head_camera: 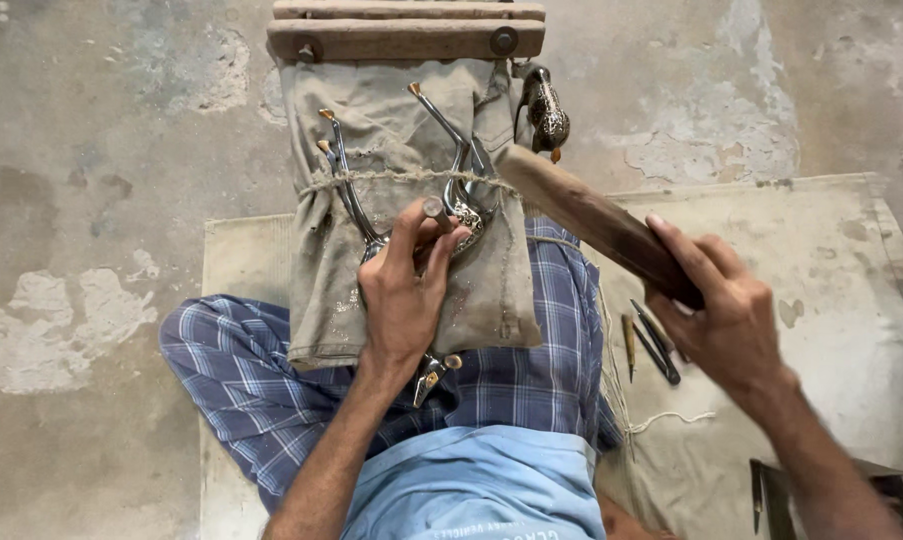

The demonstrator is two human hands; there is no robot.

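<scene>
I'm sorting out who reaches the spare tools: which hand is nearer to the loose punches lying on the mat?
Right. The right hand, gripping the wooden mallet, hangs just above the loose punches. The left hand is farther off, holding a punch at the cloth-covered block.

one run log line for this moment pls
left hand: pinches punch on metal piece | right hand: grips wooden mallet, raised | work: tied to cloth-covered block | spare tools: on mat
</scene>
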